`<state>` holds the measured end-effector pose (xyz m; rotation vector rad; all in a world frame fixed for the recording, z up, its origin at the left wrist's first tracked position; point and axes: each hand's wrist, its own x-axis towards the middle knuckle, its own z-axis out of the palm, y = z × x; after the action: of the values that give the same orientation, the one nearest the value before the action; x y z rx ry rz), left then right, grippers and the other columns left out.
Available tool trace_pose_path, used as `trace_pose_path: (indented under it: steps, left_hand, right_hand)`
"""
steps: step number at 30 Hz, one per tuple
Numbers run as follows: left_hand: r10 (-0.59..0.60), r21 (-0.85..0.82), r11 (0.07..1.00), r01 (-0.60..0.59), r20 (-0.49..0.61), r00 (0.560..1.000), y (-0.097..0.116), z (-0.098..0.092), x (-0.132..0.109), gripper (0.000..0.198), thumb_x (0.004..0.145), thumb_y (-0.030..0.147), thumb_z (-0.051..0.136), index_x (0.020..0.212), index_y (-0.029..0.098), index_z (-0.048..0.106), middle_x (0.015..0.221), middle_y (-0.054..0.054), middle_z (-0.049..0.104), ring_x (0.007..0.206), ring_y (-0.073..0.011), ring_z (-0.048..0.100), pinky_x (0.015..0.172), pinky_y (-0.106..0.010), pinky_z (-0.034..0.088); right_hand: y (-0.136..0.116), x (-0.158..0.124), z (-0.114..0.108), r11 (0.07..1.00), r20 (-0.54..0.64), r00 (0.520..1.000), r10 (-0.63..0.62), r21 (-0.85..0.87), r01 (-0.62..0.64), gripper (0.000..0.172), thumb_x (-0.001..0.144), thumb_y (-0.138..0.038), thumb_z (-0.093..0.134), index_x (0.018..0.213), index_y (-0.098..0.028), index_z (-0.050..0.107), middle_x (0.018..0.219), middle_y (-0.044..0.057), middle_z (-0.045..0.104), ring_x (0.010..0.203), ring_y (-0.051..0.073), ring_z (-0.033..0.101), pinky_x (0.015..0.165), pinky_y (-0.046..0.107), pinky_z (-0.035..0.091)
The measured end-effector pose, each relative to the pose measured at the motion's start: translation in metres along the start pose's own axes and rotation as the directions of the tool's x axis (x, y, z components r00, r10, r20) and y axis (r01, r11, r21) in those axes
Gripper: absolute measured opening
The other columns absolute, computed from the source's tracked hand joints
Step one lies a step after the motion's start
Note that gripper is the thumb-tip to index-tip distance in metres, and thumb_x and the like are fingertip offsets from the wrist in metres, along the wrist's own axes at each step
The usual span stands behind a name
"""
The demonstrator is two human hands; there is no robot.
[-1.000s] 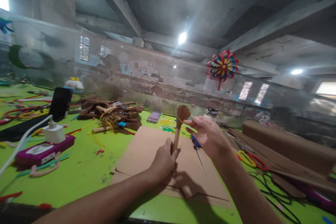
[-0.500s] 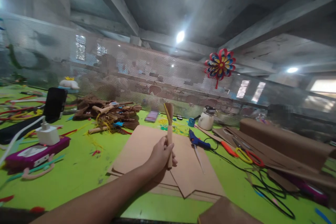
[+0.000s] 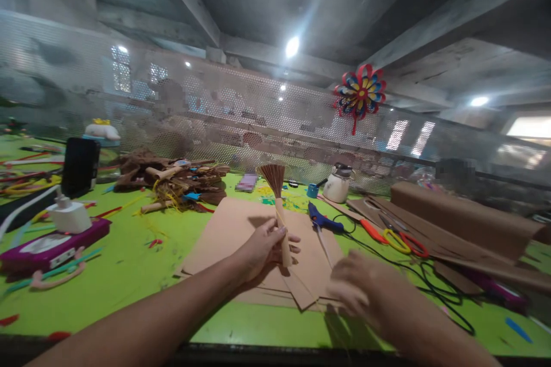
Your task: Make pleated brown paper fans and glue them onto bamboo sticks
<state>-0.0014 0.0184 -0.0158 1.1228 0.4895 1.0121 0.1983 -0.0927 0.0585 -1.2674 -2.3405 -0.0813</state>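
Observation:
My left hand (image 3: 262, 246) is closed round the pale stick of a small paper broom (image 3: 275, 195), held upright with its brown fringed head on top. Below it lies a stack of brown card sheets (image 3: 224, 235) on the green table (image 3: 129, 275). My right hand (image 3: 357, 289) hovers low over the near right corner of the card; it is smeared by motion and its fingers do not show clearly. A blue glue gun (image 3: 321, 222) lies just right of the broom.
A pile of finished brown brooms (image 3: 181, 180) sits at the back left, near a black phone (image 3: 80, 166) and a white charger on a purple box (image 3: 51, 241). Scissors (image 3: 396, 238), black cable and brown paper rolls (image 3: 465, 218) lie at the right. A mesh screen (image 3: 224, 126) with a paper pinwheel (image 3: 359, 92) backs the table.
My right hand let go of the broom head, dropped out of view, and has come back low at the right. The left hand has kept the broom upright and turned it.

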Motion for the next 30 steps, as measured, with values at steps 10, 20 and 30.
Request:
trace_pose_path:
  steps: [10, 20, 30]
  left_hand:
    - [-0.009, 0.02, 1.0, 0.009, -0.017, 1.0, 0.004, 0.004, -0.005, 0.03, 0.08, 0.041, 0.053, 0.095, 0.018, 0.043, 0.097, -0.012, 0.059, 0.076, -0.0208, 0.063, 0.061, -0.034, 0.051]
    - [0.111, -0.005, 0.994, -0.113, -0.15, 0.982, -0.004, 0.004, 0.002, 0.026, 0.071, 0.025, 0.062, 0.092, 0.017, 0.049, 0.07, 0.0, 0.055, 0.055, -0.0095, 0.054, 0.05, -0.02, 0.043]
    - [0.183, -0.079, 0.979, -0.19, -0.097, 0.978, 0.003, 0.011, -0.005, 0.044, 0.063, 0.005, 0.064, 0.1, 0.017, 0.046, 0.085, -0.003, 0.058, 0.077, -0.014, 0.058, 0.067, -0.024, 0.046]
  right_hand:
    - [0.049, 0.169, 0.023, 0.558, -0.045, 0.956, 0.291, 0.82, -0.132, 0.043, 0.075, -0.046, 0.056, 0.106, -0.017, 0.056, 0.099, 0.01, 0.061, 0.081, 0.018, 0.06, 0.055, 0.026, 0.05]
    - [0.006, 0.118, 0.099, 0.93, 0.0, 0.965, 0.264, 0.267, -0.254, 0.027, 0.081, -0.037, 0.05, 0.09, -0.013, 0.059, 0.076, 0.007, 0.063, 0.067, 0.016, 0.056, 0.058, 0.024, 0.037]
    - [-0.001, 0.102, 0.114, 0.921, -0.043, 0.948, 0.314, 0.257, -0.293, 0.028, 0.088, -0.029, 0.038, 0.107, -0.016, 0.053, 0.089, 0.01, 0.064, 0.076, 0.018, 0.058, 0.066, 0.026, 0.038]
